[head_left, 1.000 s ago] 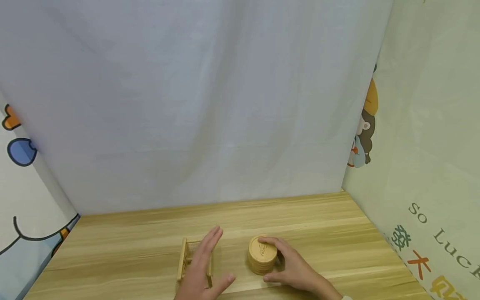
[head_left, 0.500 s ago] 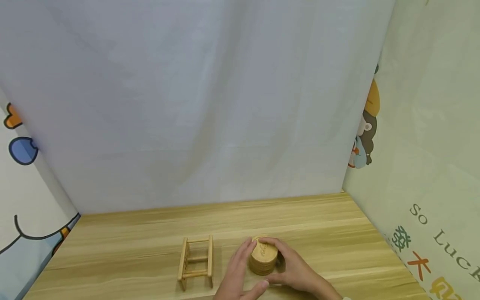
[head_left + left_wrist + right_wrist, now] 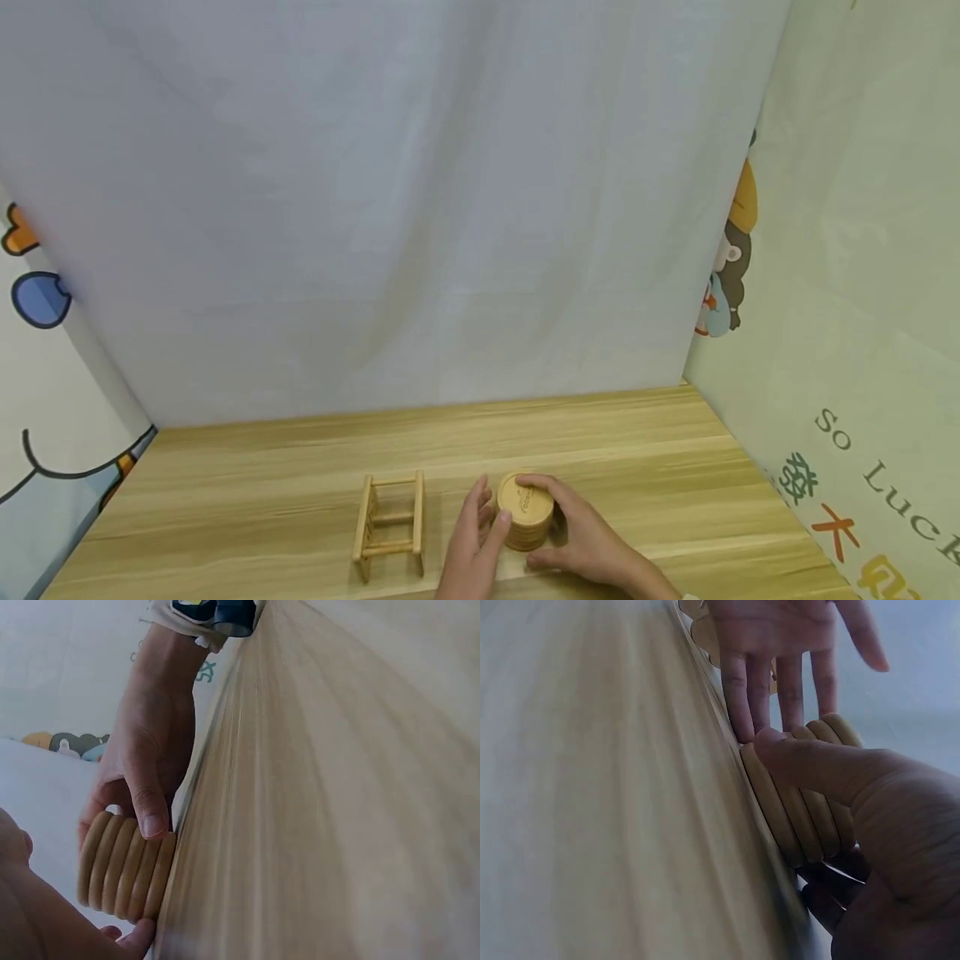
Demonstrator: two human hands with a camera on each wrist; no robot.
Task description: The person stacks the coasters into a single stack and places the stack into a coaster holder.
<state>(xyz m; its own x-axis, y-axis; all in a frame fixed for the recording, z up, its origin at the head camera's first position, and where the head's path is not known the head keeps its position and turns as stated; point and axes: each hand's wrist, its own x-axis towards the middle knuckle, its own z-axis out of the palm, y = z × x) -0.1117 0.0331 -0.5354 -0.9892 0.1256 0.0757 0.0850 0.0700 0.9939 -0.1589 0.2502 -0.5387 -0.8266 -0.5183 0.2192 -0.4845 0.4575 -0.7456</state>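
Note:
A stack of several round wooden coasters stands on the table, with lettering on the top one. My right hand holds the stack from its right side, thumb in front and fingers behind. At the left of the stack is my left hand, its fingers fairly straight and the palm turned towards the coasters. In the right wrist view, the left hand's fingers reach to the far side of the stack; whether they touch it I cannot tell.
A small wooden rack with two side frames and crossbars stands left of my hands. The wood-grain table ends at a pale cloth behind. Printed panels flank it, the right one bearing lettering and cartoon figures.
My left hand has moved right, from over the rack to the left side of the coaster stack, uncovering the rack. My right hand has stayed at the stack.

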